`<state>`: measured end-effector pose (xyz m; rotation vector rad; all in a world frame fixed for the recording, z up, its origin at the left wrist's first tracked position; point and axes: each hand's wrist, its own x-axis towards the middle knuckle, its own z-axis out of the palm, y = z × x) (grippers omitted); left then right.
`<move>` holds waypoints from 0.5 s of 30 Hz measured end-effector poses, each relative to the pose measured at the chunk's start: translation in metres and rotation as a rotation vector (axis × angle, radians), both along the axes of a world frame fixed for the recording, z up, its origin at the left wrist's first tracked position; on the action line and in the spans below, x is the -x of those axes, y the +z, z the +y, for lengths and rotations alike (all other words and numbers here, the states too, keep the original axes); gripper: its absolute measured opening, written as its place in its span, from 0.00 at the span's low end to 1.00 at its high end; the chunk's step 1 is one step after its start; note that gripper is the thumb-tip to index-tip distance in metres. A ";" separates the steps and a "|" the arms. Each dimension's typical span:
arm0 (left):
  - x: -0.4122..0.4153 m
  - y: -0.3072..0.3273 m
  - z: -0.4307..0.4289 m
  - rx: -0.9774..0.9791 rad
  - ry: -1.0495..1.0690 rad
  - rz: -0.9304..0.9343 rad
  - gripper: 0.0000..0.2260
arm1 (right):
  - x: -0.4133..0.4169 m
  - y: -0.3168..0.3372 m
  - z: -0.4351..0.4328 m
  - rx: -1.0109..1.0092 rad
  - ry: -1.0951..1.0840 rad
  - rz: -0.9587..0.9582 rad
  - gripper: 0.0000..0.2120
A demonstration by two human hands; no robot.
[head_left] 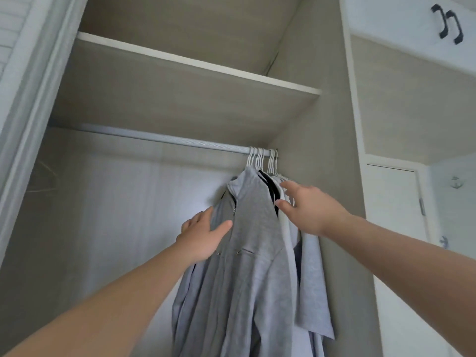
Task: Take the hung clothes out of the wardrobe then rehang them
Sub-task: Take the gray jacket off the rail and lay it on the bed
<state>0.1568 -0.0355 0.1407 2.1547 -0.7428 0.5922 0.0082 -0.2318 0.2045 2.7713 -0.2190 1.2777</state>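
Several grey garments (255,256) hang bunched at the right end of the metal rail (164,138) on white hangers (262,161). A black garment (270,186) shows between them. The front piece is a grey zip top. My left hand (203,235) lies open against its left shoulder, thumb on the cloth. My right hand (309,210) reaches in from the right with fingers spread, touching the shoulders of the garments behind. Neither hand grips anything.
A beige shelf (195,73) runs above the rail. The wardrobe's right side wall (332,176) stands just past the clothes. A white sliding door (28,99) frames the left. White cupboards with black handles (448,24) are at the right.
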 end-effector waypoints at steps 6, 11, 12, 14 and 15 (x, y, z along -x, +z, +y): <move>-0.063 0.033 -0.039 0.092 -0.010 -0.005 0.35 | -0.068 0.045 -0.012 0.048 0.008 0.000 0.17; -0.112 0.044 -0.064 0.165 -0.072 0.065 0.38 | -0.110 0.065 -0.008 0.070 -0.040 -0.009 0.09; -0.120 0.047 -0.068 0.180 -0.088 0.068 0.38 | -0.117 0.068 -0.007 0.073 -0.060 -0.007 0.09; -0.137 0.053 -0.077 0.216 -0.122 0.075 0.38 | -0.129 0.074 -0.008 0.058 -0.104 -0.010 0.12; -0.145 0.056 -0.083 0.239 -0.150 0.079 0.37 | -0.134 0.077 -0.008 0.048 -0.128 -0.022 0.12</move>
